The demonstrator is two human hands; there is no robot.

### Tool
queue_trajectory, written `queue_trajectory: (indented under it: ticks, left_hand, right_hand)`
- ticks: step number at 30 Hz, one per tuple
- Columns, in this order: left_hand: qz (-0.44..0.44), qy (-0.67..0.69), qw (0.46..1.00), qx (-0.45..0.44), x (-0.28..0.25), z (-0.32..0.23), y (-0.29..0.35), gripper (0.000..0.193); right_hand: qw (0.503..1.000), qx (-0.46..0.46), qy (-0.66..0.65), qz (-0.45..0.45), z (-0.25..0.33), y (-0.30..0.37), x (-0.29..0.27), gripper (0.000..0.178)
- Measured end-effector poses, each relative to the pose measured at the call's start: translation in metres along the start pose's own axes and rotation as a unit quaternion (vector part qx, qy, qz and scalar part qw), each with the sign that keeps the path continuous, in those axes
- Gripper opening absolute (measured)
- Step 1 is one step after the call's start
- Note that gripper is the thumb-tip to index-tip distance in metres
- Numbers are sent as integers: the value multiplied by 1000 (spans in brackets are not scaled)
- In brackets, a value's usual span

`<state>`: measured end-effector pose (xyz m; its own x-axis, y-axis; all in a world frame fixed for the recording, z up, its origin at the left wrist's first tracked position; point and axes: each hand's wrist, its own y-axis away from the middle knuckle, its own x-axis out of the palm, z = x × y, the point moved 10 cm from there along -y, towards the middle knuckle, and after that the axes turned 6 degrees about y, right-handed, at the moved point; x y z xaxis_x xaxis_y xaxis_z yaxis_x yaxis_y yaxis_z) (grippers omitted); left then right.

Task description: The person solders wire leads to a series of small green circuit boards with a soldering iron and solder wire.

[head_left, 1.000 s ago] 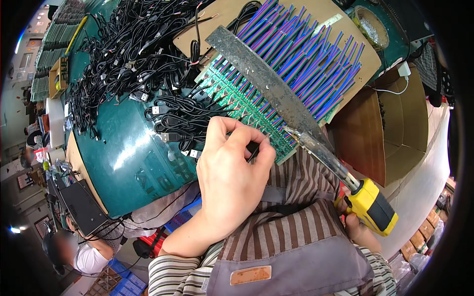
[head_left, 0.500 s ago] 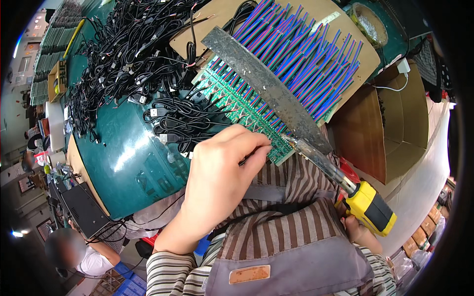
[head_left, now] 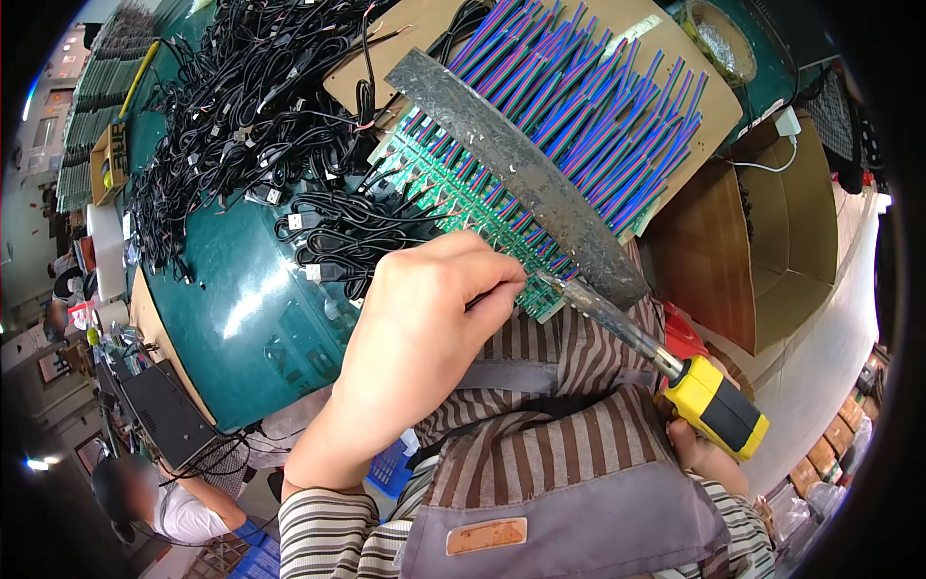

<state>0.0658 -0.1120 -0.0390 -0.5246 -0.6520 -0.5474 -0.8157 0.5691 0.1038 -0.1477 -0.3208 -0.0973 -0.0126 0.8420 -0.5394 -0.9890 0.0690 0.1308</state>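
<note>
My left hand [head_left: 424, 323] is closed in a pinch over the near end of a green circuit board panel [head_left: 463, 207]; what lies between its fingertips is hidden. My right hand [head_left: 709, 454] grips a soldering iron [head_left: 719, 410] by its yellow and black handle, partly hidden behind it. The iron's tip meets the board right beside my left fingertips. Across the board lies a dark, scuffed metal bar [head_left: 521, 159], with many blue, red, green and black wires [head_left: 579, 125] running out from under it. Black cables with USB plugs [head_left: 338, 232] lie left of the board, some with their ends on it.
A large heap of black cables [head_left: 251, 106] covers the far left of the green table [head_left: 231, 328]. Brown cardboard [head_left: 362, 72] lies under the wires. An open cardboard box [head_left: 791, 232] stands at right, below a silvery coil [head_left: 719, 53]. Another person [head_left: 193, 507] sits at lower left.
My left hand has shifted slightly left and the iron's tip has drawn slightly up and left, beside the fingertips. The view has moved a little; the bar and board stay together.
</note>
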Motion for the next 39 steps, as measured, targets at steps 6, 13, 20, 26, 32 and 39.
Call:
queue_trajectory:
  ticks: [6, 13, 20, 26, 32, 39]
  left_hand:
    - [-18, -11, 1000, 7, 0, -4, 2, 9]
    - [-24, -47, 999, 15, -2, -8, 6, 11]
    - [-25, -55, 998, 35, 3, -14, 6, 11]
    - [-35, -54, 997, 33, 1, -12, 6, 11]
    - [-43, -68, 996, 46, 2, -13, 12, 14]
    - [7, 34, 999, -15, -21, -10, 5, 17]
  right_hand:
    - [996, -68, 22, -47, 16, -10, -4, 33]
    - [998, 53, -25, 3, -19, 13, -4, 38]
    - [1000, 16, 8, -15, 14, -17, -10, 46]
    - [995, 88, -51, -20, -16, 8, -6, 43]
    - [988, 13, -152, 28, -29, 15, 6, 78]
    - [943, 40, -304, -125, -35, 4, -7, 69]
